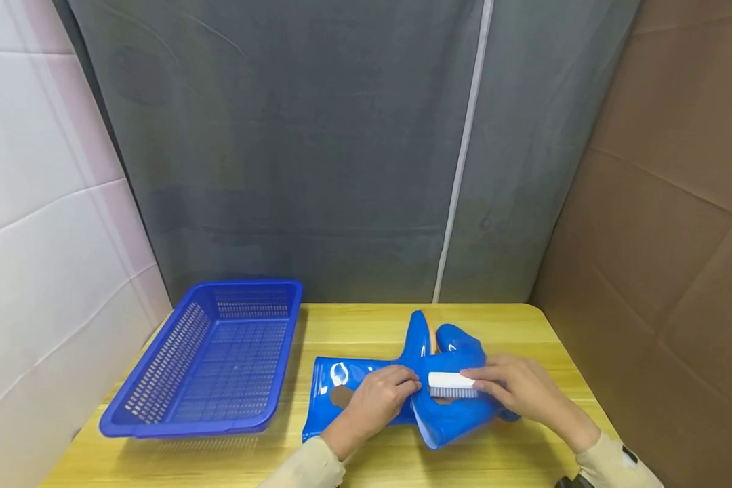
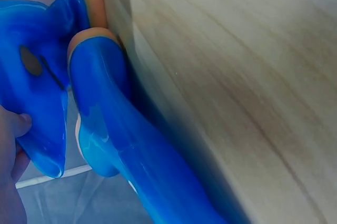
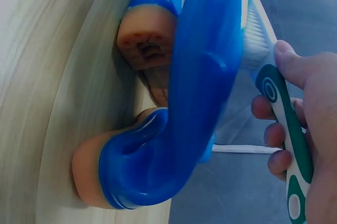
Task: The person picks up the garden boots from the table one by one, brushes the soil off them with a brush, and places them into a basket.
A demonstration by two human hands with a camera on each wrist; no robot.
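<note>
Two glossy blue rain boots with tan soles lie on the table. One boot (image 1: 463, 423) rests across the other boot (image 1: 323, 379), and each shows a brown patch on its shaft. My left hand (image 1: 381, 393) pinches the upper boot by the edge of its opening, with the thumb visible in the left wrist view. In my right hand (image 1: 527, 386) is a scrub brush (image 3: 287, 124) with a white and green handle. Its white bristles (image 3: 255, 40) touch the upper boot's shaft, over the brown patch.
A blue plastic basket (image 1: 183, 428) with perforated sides stands at the left of the wood-grain table (image 1: 366, 332). Grey cloth (image 1: 317, 149) hangs behind, white cloth (image 1: 43, 203) at the left and brown cloth (image 1: 665, 203) at the right.
</note>
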